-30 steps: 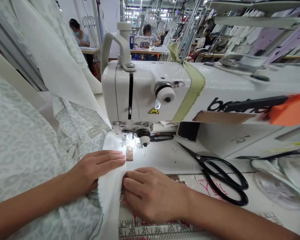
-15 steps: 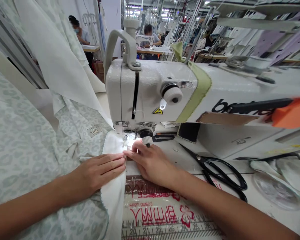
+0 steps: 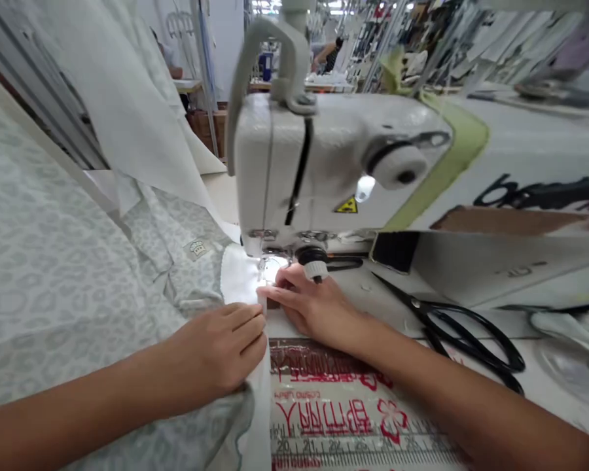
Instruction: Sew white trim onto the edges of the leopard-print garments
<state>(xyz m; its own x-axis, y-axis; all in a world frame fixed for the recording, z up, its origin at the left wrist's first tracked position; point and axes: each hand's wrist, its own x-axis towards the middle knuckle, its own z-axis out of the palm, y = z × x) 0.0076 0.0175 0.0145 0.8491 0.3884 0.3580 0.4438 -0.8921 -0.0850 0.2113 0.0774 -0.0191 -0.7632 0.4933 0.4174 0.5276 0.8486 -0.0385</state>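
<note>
A white cloth band (image 3: 238, 271) with a scalloped overlocked edge runs under the lit presser foot (image 3: 269, 265) of a sewing machine (image 3: 343, 157). It belongs with a pale leopard-print fabric (image 3: 59, 261) spread across the left side, which bears a small label (image 3: 197, 248). My left hand (image 3: 226, 350) has its fingers bent and closed on the band's right edge, just before the foot. Close to the needle, my right hand (image 3: 314, 304) touches the same edge with its forefinger; its other fingers are curled under the machine head, and their tips are partly hidden.
Black scissors (image 3: 451, 320) lie on the machine bed at right. A clear ruler (image 3: 343, 448) and red-printed plastic (image 3: 334, 405) cover the table's front. A plain white cloth (image 3: 142, 111) drapes down at upper left. Co-workers (image 3: 328, 55) sit at tables behind.
The view has shifted, so the machine appears farther right and closer. My left fingers were stretched flat on the band and are now bent on its edge. My right hand stays by the foot.
</note>
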